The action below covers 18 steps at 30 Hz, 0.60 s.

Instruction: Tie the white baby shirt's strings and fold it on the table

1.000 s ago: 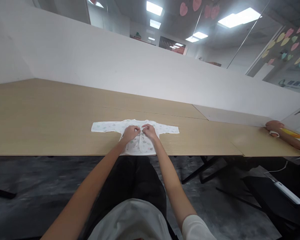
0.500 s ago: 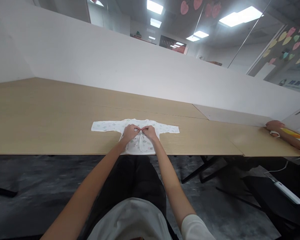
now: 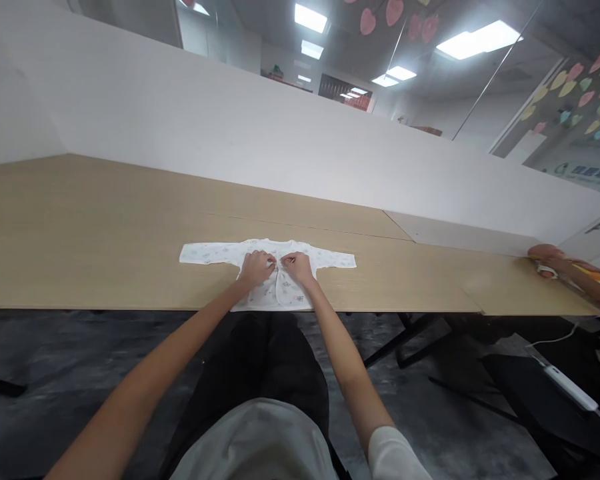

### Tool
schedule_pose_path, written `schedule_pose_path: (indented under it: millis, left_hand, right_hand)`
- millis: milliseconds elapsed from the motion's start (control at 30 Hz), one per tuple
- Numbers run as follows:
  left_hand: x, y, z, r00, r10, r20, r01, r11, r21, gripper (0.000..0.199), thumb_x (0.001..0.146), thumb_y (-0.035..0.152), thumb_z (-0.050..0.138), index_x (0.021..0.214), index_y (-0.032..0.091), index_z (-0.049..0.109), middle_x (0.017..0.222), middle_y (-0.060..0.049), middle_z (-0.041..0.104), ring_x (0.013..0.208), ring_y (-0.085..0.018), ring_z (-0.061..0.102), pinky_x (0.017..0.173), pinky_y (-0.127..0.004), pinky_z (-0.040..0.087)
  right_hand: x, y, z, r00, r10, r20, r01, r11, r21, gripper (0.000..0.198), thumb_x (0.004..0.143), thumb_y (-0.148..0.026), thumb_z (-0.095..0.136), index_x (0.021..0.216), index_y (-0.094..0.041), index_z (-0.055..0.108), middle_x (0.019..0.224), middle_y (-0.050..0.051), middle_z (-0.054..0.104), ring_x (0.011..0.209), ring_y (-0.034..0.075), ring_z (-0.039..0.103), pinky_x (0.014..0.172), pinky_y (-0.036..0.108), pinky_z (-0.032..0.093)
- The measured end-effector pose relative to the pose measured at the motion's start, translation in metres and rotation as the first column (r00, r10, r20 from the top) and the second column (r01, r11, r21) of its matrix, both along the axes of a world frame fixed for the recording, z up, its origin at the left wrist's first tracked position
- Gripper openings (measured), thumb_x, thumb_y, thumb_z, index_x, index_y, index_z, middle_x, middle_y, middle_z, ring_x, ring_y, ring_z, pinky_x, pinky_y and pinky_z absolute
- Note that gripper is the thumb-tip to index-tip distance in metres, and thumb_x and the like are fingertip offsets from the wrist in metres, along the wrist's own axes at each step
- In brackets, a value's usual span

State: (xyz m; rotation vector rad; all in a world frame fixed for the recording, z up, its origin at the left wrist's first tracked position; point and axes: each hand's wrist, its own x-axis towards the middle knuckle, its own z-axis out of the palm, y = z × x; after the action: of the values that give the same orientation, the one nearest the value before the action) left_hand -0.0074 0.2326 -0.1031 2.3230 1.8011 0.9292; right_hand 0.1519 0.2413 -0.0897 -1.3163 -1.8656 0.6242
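A small white baby shirt [image 3: 290,293] with a faint print lies face up near the table's front edge, both sleeves spread out sideways. My left hand [image 3: 257,268] rests on its chest, fingers pinched at the front opening. Just across the opening, my right hand [image 3: 299,267] pinches the other side of the shirt front. A narrow gap separates the fingertips of the two hands. Whatever small part of the fabric or fastening lies between the fingers is too small to make out.
The wooden table [image 3: 130,227] runs along a white partition [image 3: 280,147] with glass above. At the far right, another person's arm [image 3: 570,267] rests on the tabletop. Below it, a white power strip [image 3: 570,387] lies on a black chair [image 3: 530,393].
My hands have moved slightly apart at the shirt's front opening, the left one shifting a little leftward. The view has tilted slightly.
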Motion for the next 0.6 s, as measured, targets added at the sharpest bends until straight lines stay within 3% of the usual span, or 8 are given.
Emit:
schedule_pose_path:
  millis: [100,233,433,600]
  left_hand:
    - [-0.006,-0.015,0.0,0.996,-0.087,0.029,0.088,0.996,-0.028,0.02,0.075,0.03,0.056,0.075,0.023,0.075,0.087,-0.011,0.071,0.096,-0.03,0.059,0.092,-0.042,0.039]
    - [-0.009,-0.025,0.002,0.972,-0.199,0.127,0.21,0.974,-0.086,0.024,0.072,0.028,0.053,0.078,0.025,0.076,0.089,-0.007,0.072,0.092,-0.027,0.06,0.089,-0.038,0.041]
    - [-0.001,-0.029,0.013,0.954,-0.271,0.125,0.289,0.946,-0.151,0.028,0.075,0.033,0.052,0.084,0.024,0.077,0.088,-0.006,0.073,0.083,-0.025,0.063,0.079,-0.033,0.046]
    - [0.004,-0.032,0.018,0.951,-0.281,0.128,0.3,0.94,-0.161,0.023,0.072,0.029,0.055,0.079,0.023,0.076,0.086,-0.005,0.073,0.083,-0.024,0.064,0.079,-0.032,0.047]
  right_hand:
    - [0.003,-0.021,0.003,1.0,0.013,0.026,-0.014,1.0,0.014,0.01,0.075,-0.021,0.066,0.069,-0.017,0.072,0.069,0.003,0.069,0.066,0.015,0.061,0.065,0.022,0.043]
    - [0.003,-0.038,0.003,0.992,0.05,0.117,-0.047,0.998,-0.032,0.022,0.075,-0.03,0.07,0.058,-0.017,0.067,0.058,0.002,0.064,0.059,0.013,0.056,0.057,0.022,0.037]
    - [0.007,-0.036,0.008,0.988,0.03,0.15,-0.017,0.996,-0.086,0.018,0.069,-0.014,0.066,0.051,-0.016,0.064,0.054,0.001,0.061,0.056,0.012,0.053,0.054,0.021,0.033]
    - [0.013,-0.039,0.014,0.992,0.019,0.123,-0.002,0.99,-0.139,0.018,0.068,-0.013,0.062,0.051,-0.016,0.064,0.052,0.0,0.058,0.058,0.014,0.055,0.056,0.022,0.036]
